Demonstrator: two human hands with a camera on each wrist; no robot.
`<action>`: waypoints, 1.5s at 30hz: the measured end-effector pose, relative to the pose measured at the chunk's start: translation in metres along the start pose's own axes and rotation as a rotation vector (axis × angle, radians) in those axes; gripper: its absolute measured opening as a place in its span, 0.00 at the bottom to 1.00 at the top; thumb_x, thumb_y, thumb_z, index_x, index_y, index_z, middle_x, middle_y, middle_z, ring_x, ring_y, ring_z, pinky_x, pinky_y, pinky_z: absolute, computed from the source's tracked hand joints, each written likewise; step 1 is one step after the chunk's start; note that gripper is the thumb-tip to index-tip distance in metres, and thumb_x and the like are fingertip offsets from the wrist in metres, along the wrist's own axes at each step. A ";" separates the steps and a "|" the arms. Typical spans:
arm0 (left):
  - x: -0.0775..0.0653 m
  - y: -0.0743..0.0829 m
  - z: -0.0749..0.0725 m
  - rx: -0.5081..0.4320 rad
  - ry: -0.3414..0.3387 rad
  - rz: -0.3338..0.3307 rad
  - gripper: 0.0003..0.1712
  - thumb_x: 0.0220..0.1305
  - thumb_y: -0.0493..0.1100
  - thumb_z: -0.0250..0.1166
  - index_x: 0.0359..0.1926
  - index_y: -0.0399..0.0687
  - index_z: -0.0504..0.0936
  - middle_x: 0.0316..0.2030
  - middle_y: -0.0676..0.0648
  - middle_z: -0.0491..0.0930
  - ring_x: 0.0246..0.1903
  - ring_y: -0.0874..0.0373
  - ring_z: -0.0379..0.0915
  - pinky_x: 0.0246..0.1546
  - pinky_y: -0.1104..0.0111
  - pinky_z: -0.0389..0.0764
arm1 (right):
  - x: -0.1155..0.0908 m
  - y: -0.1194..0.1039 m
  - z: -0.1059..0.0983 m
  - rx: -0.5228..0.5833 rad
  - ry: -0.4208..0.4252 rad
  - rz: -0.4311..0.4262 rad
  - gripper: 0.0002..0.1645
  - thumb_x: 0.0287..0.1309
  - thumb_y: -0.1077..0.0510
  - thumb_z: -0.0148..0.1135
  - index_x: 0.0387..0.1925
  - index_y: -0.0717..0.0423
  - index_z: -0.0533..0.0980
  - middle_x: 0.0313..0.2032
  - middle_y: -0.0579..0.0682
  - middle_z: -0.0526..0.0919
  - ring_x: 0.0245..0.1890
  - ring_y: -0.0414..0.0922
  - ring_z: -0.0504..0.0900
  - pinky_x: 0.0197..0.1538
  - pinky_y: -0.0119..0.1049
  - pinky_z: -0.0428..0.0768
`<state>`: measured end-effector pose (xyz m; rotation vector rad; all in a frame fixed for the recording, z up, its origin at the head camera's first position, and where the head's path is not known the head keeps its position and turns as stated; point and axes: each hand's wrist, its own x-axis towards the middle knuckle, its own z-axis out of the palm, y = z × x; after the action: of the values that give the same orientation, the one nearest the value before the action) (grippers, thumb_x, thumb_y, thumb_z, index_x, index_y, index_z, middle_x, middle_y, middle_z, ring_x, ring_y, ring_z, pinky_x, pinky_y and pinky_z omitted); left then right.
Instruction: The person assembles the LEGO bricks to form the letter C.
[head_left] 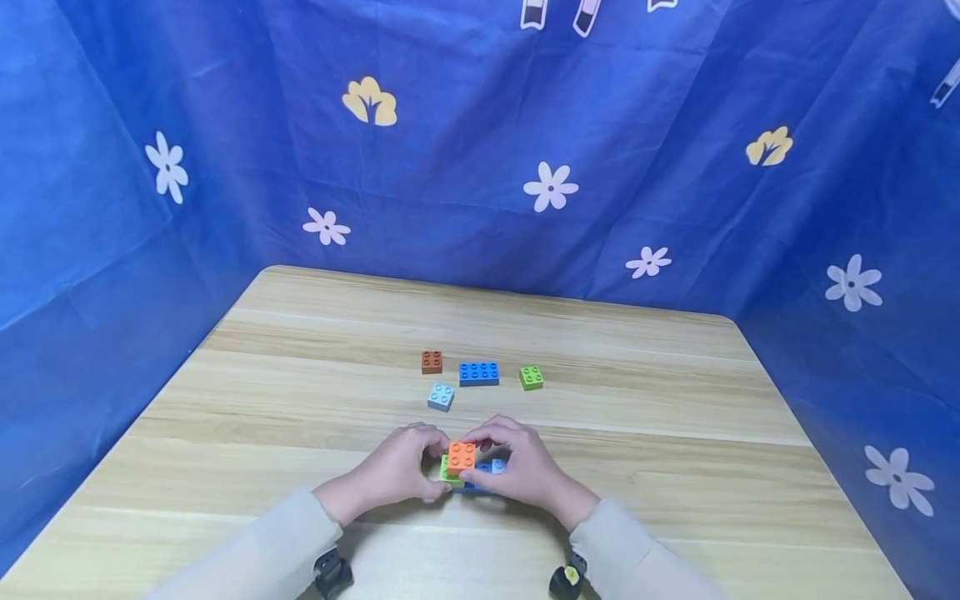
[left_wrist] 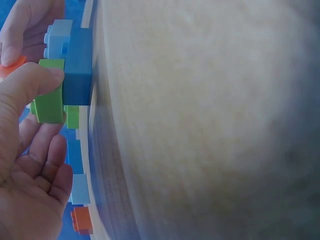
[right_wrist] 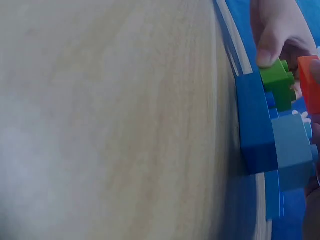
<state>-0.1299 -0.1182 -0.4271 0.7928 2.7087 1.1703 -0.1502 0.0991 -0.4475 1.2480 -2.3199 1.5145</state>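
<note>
At the near middle of the table stands a long blue brick [right_wrist: 255, 125]. A light blue brick [right_wrist: 291, 152] sits on its right end and a green brick [left_wrist: 49, 95] on its left end. My left hand [head_left: 397, 468] pinches the green brick, thumb on the near side and fingers behind. Between the thumb and fingers of my right hand [head_left: 531, 468] is an orange brick [head_left: 461, 457], held just above the green brick. In the right wrist view a gap shows between the orange and green bricks. The orange brick hides part of the green one in the head view.
Farther back on the table [head_left: 637, 417] lie a brown-red brick [head_left: 431, 362], another long blue brick [head_left: 478, 373], a second green brick [head_left: 531, 377] and a second light blue brick [head_left: 441, 397]. Blue patterned cloth [head_left: 465, 167] surrounds the table's back and sides.
</note>
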 end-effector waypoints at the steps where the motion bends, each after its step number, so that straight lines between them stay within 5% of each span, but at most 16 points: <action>1: 0.000 0.000 0.000 0.004 0.001 0.002 0.20 0.35 0.37 0.76 0.35 0.46 0.82 0.30 0.58 0.75 0.34 0.58 0.71 0.40 0.64 0.75 | 0.000 -0.001 0.001 -0.009 -0.009 -0.005 0.24 0.39 0.66 0.77 0.43 0.62 0.79 0.36 0.52 0.81 0.35 0.48 0.80 0.41 0.38 0.82; 10: 0.000 0.001 0.000 0.014 0.014 0.023 0.21 0.34 0.36 0.77 0.35 0.47 0.82 0.31 0.60 0.76 0.34 0.60 0.72 0.40 0.64 0.75 | 0.003 -0.007 0.002 -0.092 -0.065 0.044 0.23 0.42 0.56 0.77 0.44 0.51 0.81 0.37 0.39 0.79 0.36 0.37 0.77 0.42 0.29 0.78; 36: 0.000 0.002 0.000 0.062 0.020 0.050 0.23 0.35 0.38 0.76 0.39 0.46 0.81 0.32 0.59 0.76 0.36 0.59 0.72 0.41 0.65 0.75 | 0.013 -0.022 -0.001 -0.145 -0.108 0.240 0.21 0.37 0.57 0.79 0.38 0.54 0.82 0.32 0.39 0.80 0.30 0.37 0.77 0.36 0.27 0.78; 45: -0.002 -0.018 -0.012 0.061 -0.037 0.044 0.31 0.35 0.48 0.80 0.44 0.46 0.82 0.38 0.57 0.80 0.41 0.58 0.73 0.47 0.59 0.75 | 0.009 -0.020 0.002 -0.152 -0.110 0.260 0.22 0.38 0.54 0.79 0.39 0.52 0.82 0.34 0.38 0.80 0.32 0.35 0.76 0.38 0.27 0.77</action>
<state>-0.1390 -0.1376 -0.4320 0.8782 2.7218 1.0744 -0.1421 0.0888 -0.4298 1.0518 -2.7009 1.3333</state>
